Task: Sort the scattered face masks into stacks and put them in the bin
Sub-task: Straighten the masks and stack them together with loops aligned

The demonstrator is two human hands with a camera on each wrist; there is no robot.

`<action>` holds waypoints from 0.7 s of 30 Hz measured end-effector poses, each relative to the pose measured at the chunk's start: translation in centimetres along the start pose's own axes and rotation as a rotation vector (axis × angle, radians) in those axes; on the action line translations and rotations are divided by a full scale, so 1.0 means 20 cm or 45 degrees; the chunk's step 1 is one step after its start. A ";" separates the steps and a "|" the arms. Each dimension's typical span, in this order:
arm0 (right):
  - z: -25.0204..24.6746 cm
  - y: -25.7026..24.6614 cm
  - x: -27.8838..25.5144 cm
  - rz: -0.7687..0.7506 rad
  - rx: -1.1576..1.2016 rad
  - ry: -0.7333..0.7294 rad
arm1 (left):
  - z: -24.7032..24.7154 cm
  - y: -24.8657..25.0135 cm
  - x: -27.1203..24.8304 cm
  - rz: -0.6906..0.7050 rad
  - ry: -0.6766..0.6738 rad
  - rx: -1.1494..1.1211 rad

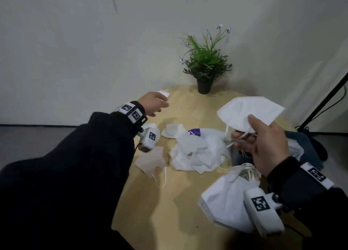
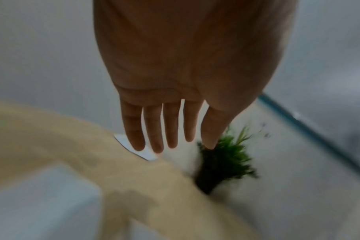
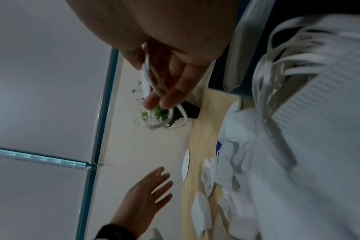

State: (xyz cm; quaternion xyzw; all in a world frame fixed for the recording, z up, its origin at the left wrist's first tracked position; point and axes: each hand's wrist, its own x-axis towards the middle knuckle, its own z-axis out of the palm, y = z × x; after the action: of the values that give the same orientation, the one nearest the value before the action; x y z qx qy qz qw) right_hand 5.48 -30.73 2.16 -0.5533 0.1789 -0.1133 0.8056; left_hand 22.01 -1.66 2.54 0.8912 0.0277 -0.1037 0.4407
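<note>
White folded face masks lie scattered on a round wooden table [image 1: 169, 212]. My right hand [image 1: 259, 142] is raised over the table's right side and pinches one white mask [image 1: 252, 109], thumb on top, its ear loops [image 3: 148, 84] running through the fingers. My left hand [image 1: 154, 103] hovers at the far left edge with straight, spread fingers [image 2: 154, 139] just above a small white mask [image 2: 138, 152]. A loose heap of masks [image 1: 199, 152] fills the middle. A neat stack of masks [image 1: 224, 202] sits near the front right. The blue bin [image 1: 303, 146] is mostly hidden behind my right hand.
A potted green plant [image 1: 205, 67] stands at the table's far edge. Single masks lie left of the heap [image 1: 150, 161] and behind it [image 1: 171, 130]. A black stand leg [image 1: 323, 103] slants down at the right. Pale walls close in behind.
</note>
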 end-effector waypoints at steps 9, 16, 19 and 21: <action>-0.07 0.04 0.14 -0.077 -0.042 0.006 | -0.05 -0.19 0.67 0.015 0.051 1.077; -0.11 0.07 0.18 -0.102 -0.171 0.026 | 0.12 -0.28 0.84 -0.114 0.010 1.134; -0.12 0.08 0.20 -0.087 -0.202 0.001 | 0.14 -0.30 0.81 -0.013 0.067 1.266; -0.12 0.09 0.20 -0.062 -0.225 -0.043 | 0.16 -0.26 0.74 0.067 0.064 1.408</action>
State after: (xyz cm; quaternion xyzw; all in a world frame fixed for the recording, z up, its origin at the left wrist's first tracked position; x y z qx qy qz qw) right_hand 8.10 -33.58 -0.84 -0.6283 0.1612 -0.1072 0.7535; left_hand 35.15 -1.62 -6.42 0.9924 -0.0427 -0.0705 -0.0913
